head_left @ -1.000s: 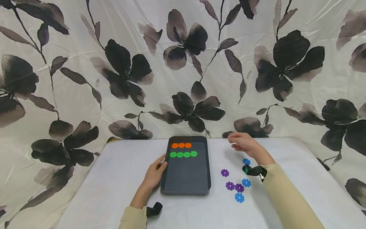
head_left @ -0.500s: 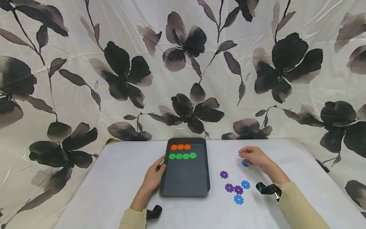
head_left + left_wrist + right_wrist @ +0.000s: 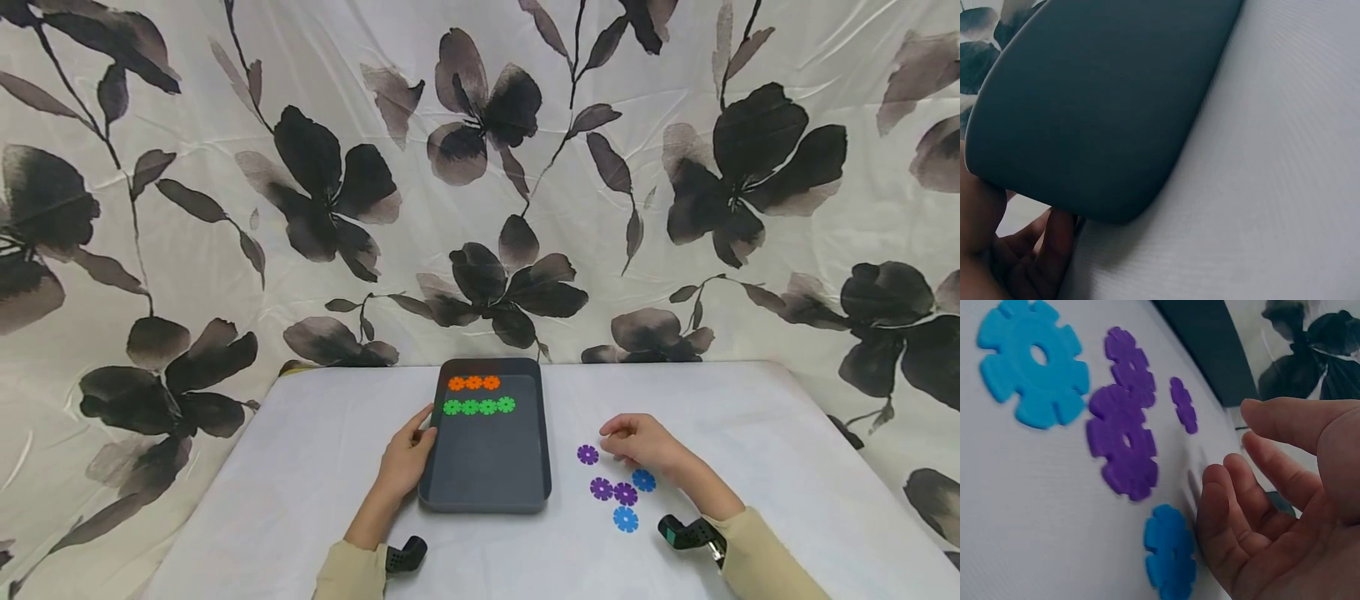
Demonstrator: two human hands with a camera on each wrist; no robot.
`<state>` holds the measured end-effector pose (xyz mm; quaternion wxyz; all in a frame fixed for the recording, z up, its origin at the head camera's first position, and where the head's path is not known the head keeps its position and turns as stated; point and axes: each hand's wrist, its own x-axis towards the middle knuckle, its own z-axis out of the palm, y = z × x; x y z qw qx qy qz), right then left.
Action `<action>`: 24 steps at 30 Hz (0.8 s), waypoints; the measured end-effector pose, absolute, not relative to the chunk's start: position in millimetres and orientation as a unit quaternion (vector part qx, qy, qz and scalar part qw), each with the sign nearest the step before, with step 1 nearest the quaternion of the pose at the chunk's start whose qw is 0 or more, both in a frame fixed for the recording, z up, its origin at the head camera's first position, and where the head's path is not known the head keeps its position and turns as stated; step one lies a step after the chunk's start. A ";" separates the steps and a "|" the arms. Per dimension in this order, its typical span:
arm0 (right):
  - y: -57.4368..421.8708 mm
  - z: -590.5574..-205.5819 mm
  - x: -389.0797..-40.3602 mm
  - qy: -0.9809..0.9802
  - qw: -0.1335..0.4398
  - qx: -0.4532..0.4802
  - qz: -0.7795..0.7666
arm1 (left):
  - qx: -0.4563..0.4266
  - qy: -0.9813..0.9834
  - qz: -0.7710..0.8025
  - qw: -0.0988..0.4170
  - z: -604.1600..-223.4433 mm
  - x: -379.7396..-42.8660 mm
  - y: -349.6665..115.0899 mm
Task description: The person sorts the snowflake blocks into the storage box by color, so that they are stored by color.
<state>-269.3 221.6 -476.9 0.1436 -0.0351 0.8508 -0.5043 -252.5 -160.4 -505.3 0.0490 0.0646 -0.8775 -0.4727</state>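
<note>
On the left side of the dark grey tray point(image 3: 487, 467), my left hand point(image 3: 405, 458) grips its edge, with thumb and fingers around the wall in the left wrist view. Inside the tray lie a row of orange notched plastic discs point(image 3: 473, 382) and a row of green notched discs point(image 3: 470, 407). My right hand point(image 3: 645, 442) hovers right of the tray, thumb and fingers parted and loosely bent. No disc shows between them in the right wrist view. Near it are a single purple disc point(image 3: 588, 454), a blue disc point(image 3: 643, 481) and two purple discs point(image 3: 1110, 419).
Another blue disc point(image 3: 626, 519) lies nearest the front of the group. Everything rests on a white-covered table point(image 3: 300, 467). A floral cloth point(image 3: 637, 167) hangs right behind the table's back edge.
My right hand has come from the back of the table toward the front, first to the far blue disc, then near the purple disc. That far blue disc is now out of sight. My left hand stays put.
</note>
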 end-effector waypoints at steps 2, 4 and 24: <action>219.4 -480.2 -267.7 0.852 0.140 -0.041 -0.504 | 0.063 -0.878 -0.472 0.049 -506.0 -252.1 -160.3; 217.0 -482.6 -266.3 0.855 0.134 -0.046 -0.499 | 0.065 -0.877 -0.473 0.047 -506.5 -252.0 -160.0; 193.9 -486.5 -262.7 0.907 0.069 -0.066 -0.409 | 0.058 -0.868 -0.492 0.048 -505.2 -259.1 -163.1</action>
